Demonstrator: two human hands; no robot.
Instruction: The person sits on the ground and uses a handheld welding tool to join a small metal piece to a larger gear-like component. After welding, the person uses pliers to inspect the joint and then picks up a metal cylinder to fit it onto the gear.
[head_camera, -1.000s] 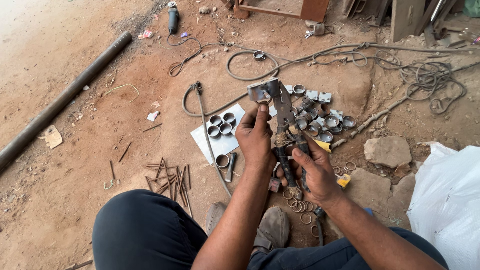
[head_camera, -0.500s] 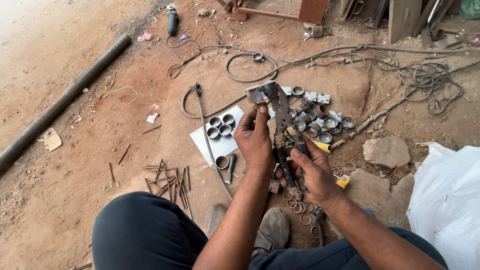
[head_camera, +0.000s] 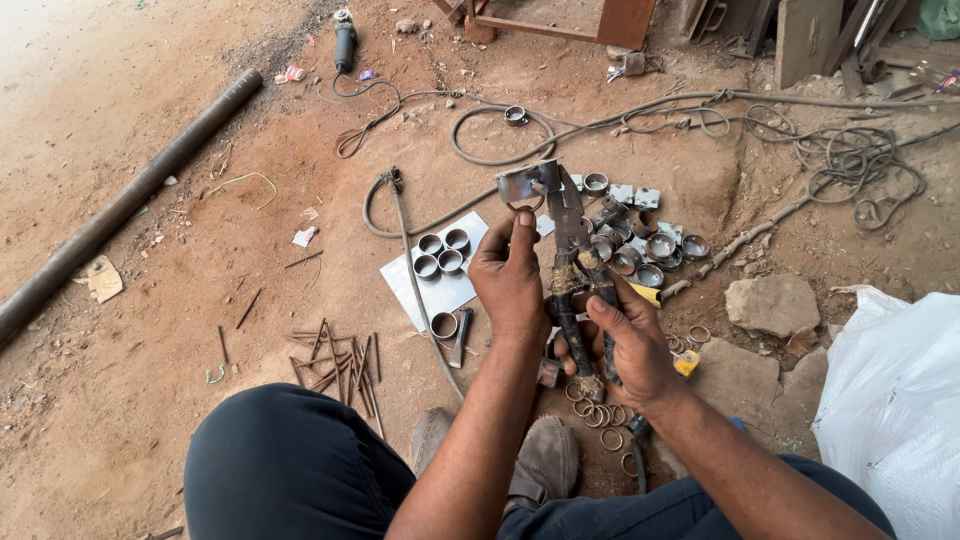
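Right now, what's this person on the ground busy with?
A person sits on the dirt floor. Their right hand grips the handles of a plier-like tool, whose tip holds a small metal piece. The left hand rests against the tool's upper part. Short metal rings lie beyond the tool, a few more on a flat metal sheet, and thin rods to the left.

Two hands, the left hand (head_camera: 512, 285) and the right hand (head_camera: 630, 345), are in view. One metal sheet (head_camera: 440, 290) carries three short rings (head_camera: 442, 252), with a fourth ring (head_camera: 444, 325) beside it. One long pipe (head_camera: 120, 205), one angle grinder (head_camera: 345, 42) and one white bag (head_camera: 895, 400) lie on the ground.
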